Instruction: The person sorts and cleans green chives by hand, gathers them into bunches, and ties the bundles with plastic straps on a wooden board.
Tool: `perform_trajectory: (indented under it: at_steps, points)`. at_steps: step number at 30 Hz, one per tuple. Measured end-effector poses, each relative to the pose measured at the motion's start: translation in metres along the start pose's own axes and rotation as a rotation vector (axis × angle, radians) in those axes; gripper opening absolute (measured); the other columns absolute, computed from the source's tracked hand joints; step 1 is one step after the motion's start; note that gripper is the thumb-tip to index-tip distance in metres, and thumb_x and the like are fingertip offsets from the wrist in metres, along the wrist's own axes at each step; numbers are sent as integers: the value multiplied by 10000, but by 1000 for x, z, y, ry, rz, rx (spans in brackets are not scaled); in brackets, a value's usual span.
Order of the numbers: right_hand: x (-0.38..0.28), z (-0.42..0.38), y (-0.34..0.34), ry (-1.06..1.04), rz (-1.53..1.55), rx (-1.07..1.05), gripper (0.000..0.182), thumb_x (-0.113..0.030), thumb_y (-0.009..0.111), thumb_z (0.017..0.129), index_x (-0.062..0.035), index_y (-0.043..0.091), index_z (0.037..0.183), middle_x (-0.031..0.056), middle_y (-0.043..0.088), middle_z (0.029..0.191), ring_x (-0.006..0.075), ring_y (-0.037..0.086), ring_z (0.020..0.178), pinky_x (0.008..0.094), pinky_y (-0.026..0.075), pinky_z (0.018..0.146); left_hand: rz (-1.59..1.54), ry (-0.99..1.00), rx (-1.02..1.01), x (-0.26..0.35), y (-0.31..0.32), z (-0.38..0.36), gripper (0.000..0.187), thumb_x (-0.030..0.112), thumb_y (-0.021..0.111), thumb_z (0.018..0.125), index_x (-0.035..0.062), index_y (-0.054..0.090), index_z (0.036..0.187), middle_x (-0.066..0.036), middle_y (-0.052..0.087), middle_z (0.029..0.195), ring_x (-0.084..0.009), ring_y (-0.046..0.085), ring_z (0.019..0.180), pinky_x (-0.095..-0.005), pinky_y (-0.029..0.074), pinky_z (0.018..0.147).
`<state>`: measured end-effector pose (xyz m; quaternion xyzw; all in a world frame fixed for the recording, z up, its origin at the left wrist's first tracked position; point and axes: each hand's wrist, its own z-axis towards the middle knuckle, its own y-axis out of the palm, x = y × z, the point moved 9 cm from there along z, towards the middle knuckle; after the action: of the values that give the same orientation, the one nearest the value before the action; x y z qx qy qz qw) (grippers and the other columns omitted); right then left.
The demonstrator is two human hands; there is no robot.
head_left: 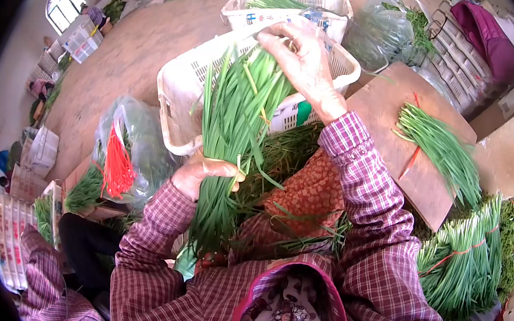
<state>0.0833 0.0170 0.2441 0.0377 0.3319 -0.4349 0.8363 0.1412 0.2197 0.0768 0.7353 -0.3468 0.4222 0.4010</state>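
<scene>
My left hand (202, 177) is wrapped round the middle of a loose bunch of garlic chives (237, 108), held upright in front of my chest. A few yellowish blades show among the green ones. At the bunch's upper end my right hand (305, 62) has its fingers curled and pinched against the tips; exactly which blades it grips is partly hidden. Behind the bunch stands a white plastic crate (180, 86). More loose chives (292, 158) lie on my lap, by a red patterned cloth (310, 188).
To the right, a wooden board (388, 108) carries chives (440, 142) with a red tie. Tied bundles (462, 263) stand below it. A clear bag (145, 155) with red ties (117, 168) is on the left. Another white crate (238, 11) stands behind.
</scene>
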Motion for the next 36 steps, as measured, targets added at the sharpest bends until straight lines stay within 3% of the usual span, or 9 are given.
perform_trajectory:
  at_steps: [5,11,12,16,22,28,31,34,36]
  points:
    - [28,4,-5,3,-432,-40,271,-256,515,954,-36,623,838,146,662,810,321,657,770,390,534,683,169,88,-55,2,-4,2,462,91,748,708,-78,561,1094,-186,688,786,-242,665,630,-342,546,571]
    - [28,-3,-62,50,-369,229,270,-285,521,962,-41,634,940,126,675,725,231,681,669,360,550,636,198,182,110,6,-36,-1,568,-8,720,738,-91,458,1236,-190,681,803,-246,673,680,-347,561,647]
    - [19,-4,-48,7,-325,151,308,-339,557,938,-42,637,937,121,674,719,234,677,657,360,548,630,131,164,128,5,-43,0,395,-89,703,735,-50,560,1102,-170,683,892,-244,697,769,-334,589,674]
    - [-9,-20,17,39,-512,-166,530,-560,676,784,-41,621,875,115,640,693,263,654,621,398,537,590,121,291,115,12,-50,7,387,-83,709,741,-53,582,1105,-159,675,1032,-213,680,892,-330,577,783]
    - [17,-29,46,-45,-684,-182,198,-235,680,819,-51,618,853,126,650,760,251,652,607,369,546,557,138,382,58,21,-53,9,428,-100,700,734,-29,594,1142,-129,666,1104,-195,657,965,-342,566,831]
    - [49,-7,-41,-100,-738,66,85,-204,658,829,-126,660,866,88,672,793,261,666,666,381,553,635,201,401,100,20,-78,-3,479,-101,700,725,14,595,1177,-91,666,1119,-181,643,999,-326,554,839]
    - [66,-11,-51,58,-780,-152,321,-366,701,828,-102,689,1011,87,708,833,189,674,690,324,557,661,258,386,137,18,-87,-4,490,-90,709,715,24,597,1179,-84,671,1106,-172,646,986,-325,548,841]
    - [43,-22,-15,92,-690,-270,566,-571,660,789,-109,633,1115,118,693,820,270,687,775,404,545,726,232,380,160,21,-87,-2,462,-88,701,723,32,611,1160,-75,677,1090,-180,650,979,-327,547,843]
    - [40,-28,8,-15,-581,-213,462,-469,699,800,-72,650,1033,130,693,854,270,684,765,390,539,698,240,401,161,26,-81,0,455,-94,692,723,28,614,1154,-73,678,1088,-164,647,974,-310,540,846]
